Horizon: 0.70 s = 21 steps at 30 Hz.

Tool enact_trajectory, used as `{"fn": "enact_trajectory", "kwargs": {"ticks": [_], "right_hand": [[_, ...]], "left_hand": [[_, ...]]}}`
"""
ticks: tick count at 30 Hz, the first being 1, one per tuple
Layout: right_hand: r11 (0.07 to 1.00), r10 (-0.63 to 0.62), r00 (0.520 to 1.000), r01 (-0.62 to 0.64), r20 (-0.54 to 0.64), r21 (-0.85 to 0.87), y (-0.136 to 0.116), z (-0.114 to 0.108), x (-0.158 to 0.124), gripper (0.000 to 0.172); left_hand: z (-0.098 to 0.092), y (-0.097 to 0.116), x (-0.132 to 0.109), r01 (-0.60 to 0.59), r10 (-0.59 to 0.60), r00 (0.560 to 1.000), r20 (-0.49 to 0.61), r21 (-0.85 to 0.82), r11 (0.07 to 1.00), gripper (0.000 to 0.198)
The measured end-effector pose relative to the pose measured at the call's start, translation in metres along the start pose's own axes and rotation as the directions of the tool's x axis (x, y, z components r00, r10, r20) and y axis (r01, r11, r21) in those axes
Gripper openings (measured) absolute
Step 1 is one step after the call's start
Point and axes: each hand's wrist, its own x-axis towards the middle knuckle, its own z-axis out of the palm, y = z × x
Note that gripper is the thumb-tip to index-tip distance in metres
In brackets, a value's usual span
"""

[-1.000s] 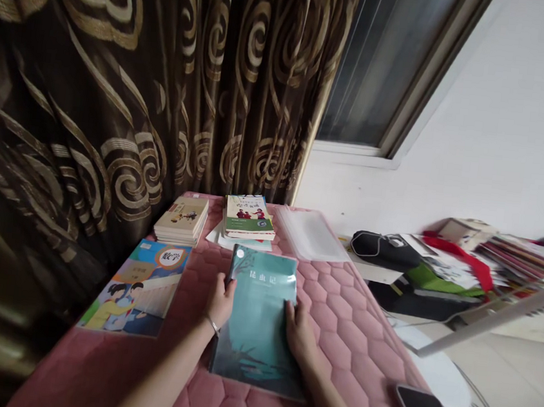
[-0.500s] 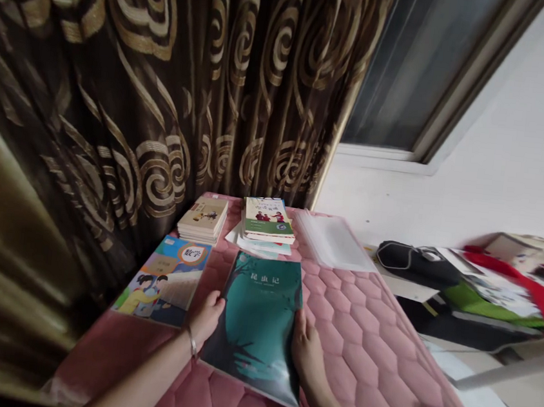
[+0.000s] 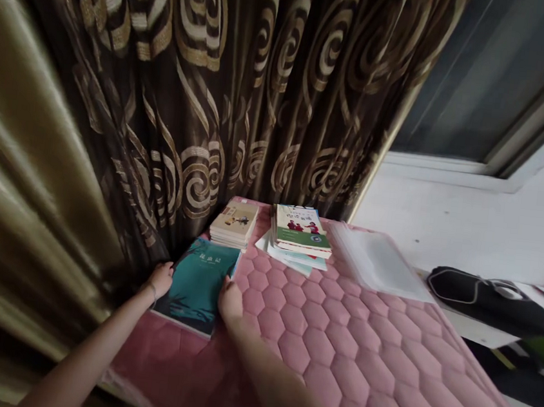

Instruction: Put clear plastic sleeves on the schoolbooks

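A teal book [image 3: 198, 283] lies flat at the left edge of a pink quilted surface [image 3: 335, 340], close to the curtain. It covers the spot where a colourful textbook lay, which is hidden now. My left hand [image 3: 161, 278] grips the book's left edge, fingers curled on it. My right hand [image 3: 230, 299] holds the book's right edge, thumb on the cover. Just beyond the book stand a tan stack of books [image 3: 234, 222] and a second stack with a green and white cover [image 3: 301, 229] on top.
A dark brown curtain with gold swirls [image 3: 215, 94] hangs along the left and back. Clear plastic sleeves [image 3: 380, 263] lie to the right of the stacks. A black pouch [image 3: 485, 300] rests on a white ledge further right, below a window [image 3: 499, 78].
Both hands carried the teal book from the middle of the pink surface to the left and set it on top of the colourful textbook. The view swung left.
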Motion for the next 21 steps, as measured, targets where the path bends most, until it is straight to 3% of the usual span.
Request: {"fn": "enact_trajectory", "kwargs": {"ticks": [5, 12, 21], "right_hand": [[0.99, 0.091, 0.995, -0.087, 0.041, -0.108, 0.0, 0.003, 0.012, 0.04], [0.981, 0.072, 0.992, -0.052, 0.102, -0.187, 0.005, -0.008, 0.013, 0.047], [0.976, 0.041, 0.993, -0.016, 0.112, -0.218, 0.009, -0.007, 0.02, 0.049]], "left_hand": [[0.013, -0.003, 0.005, -0.015, 0.016, 1.0, -0.007, 0.162, 0.987, 0.038], [0.02, 0.001, 0.01, 0.019, -0.002, 0.998, -0.056, 0.306, 0.952, 0.037], [0.02, 0.008, 0.011, -0.001, 0.025, 0.998, -0.061, 0.366, 0.931, 0.035]]}}
